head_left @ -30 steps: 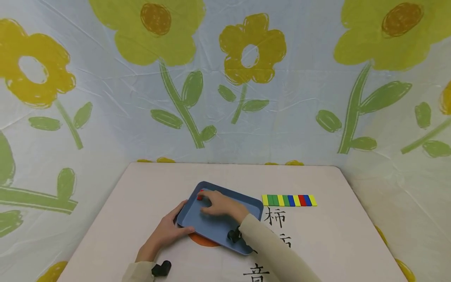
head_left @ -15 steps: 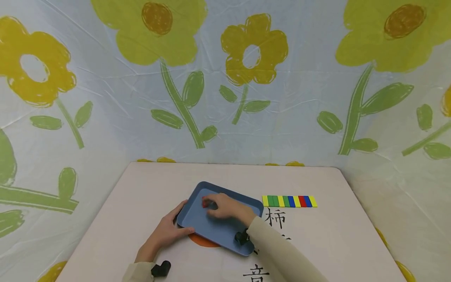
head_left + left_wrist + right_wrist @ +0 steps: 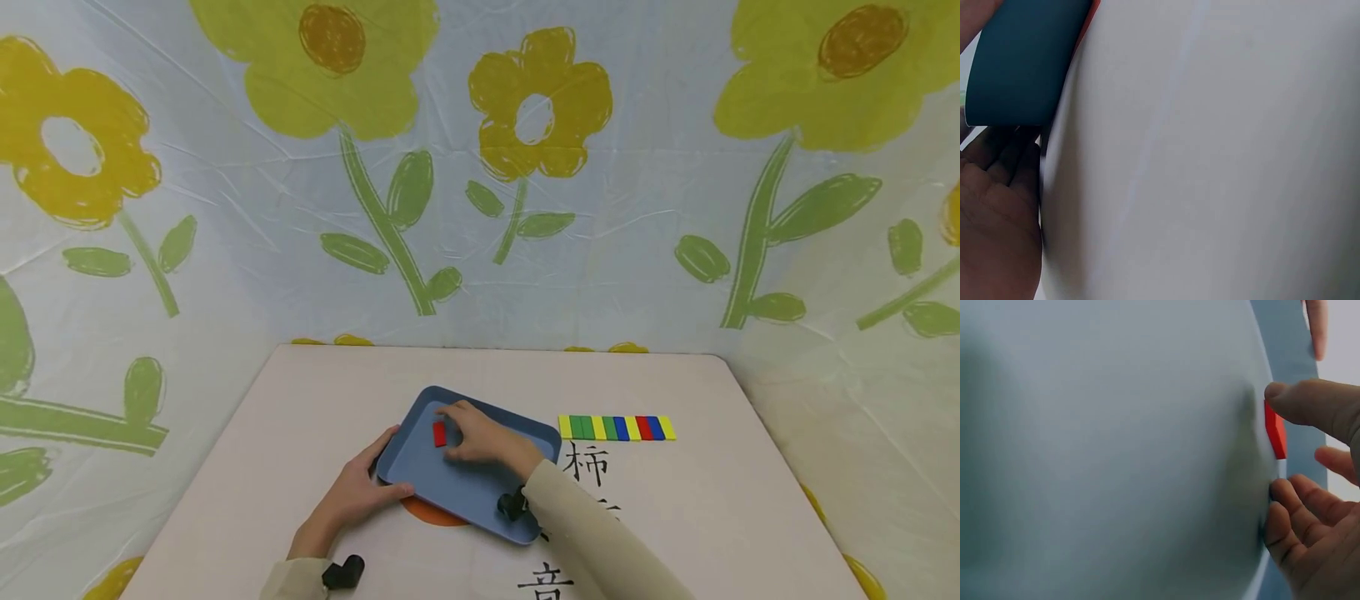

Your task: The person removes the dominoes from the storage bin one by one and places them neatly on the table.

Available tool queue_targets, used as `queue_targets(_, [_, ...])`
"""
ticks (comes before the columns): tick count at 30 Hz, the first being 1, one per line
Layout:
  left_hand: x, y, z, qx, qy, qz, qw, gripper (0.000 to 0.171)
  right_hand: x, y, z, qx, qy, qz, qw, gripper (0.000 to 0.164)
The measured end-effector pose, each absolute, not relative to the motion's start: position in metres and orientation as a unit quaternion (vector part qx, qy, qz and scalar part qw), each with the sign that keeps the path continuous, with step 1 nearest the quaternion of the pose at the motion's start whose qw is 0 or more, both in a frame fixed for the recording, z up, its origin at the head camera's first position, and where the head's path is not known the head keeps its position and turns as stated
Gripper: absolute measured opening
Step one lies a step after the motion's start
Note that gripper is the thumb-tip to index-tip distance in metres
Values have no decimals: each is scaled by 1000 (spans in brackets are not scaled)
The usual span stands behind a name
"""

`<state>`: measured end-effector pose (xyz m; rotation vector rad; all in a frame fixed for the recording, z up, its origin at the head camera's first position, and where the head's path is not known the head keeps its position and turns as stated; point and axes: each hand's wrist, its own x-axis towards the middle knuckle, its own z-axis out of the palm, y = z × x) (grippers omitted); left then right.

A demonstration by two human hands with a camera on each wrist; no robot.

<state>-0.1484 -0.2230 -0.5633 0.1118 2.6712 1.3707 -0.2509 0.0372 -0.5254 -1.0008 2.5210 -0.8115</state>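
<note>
My left hand (image 3: 358,498) grips the left corner of a blue tray (image 3: 480,492), its thumb along the front rim and the fingers at the left side. In the left wrist view, the fingers (image 3: 1013,159) reach behind the dark-looking tray wall (image 3: 1029,62). A small red rectangular block (image 3: 439,434) lies on the tray floor near the left end. Close to its right side is my right hand (image 3: 483,437), thumb and fingers parted. The right wrist view has the thumb (image 3: 1310,403) overlapping the red block (image 3: 1275,431), while the other fingertips rest low at the tray floor.
A row of yellow, green, blue and red tiles (image 3: 617,427) lies right of the tray. Black printed characters (image 3: 587,463) and an orange print (image 3: 435,512) mark the pale tabletop (image 3: 330,383). A flowered cloth (image 3: 615,250) hangs behind the table.
My right hand has moved the red block slightly right and down within the tray, then parted its fingers from it; the block now lies uncovered. The left hand and tray stay put.
</note>
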Motion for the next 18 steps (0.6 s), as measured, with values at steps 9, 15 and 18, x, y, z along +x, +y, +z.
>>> queue_targets(9, [-148, -223, -562, 37, 890, 450, 65, 101, -259, 29, -539, -322, 895, -274, 143, 76])
queue_targets(15, [-147, -222, -561, 37, 890, 450, 66, 102, -261, 26, -542, -326, 894, -273, 138, 70])
queue_targets(18, [-147, -222, -561, 36, 889, 452, 67, 102, -261, 25, -543, -331, 894, -272, 133, 64])
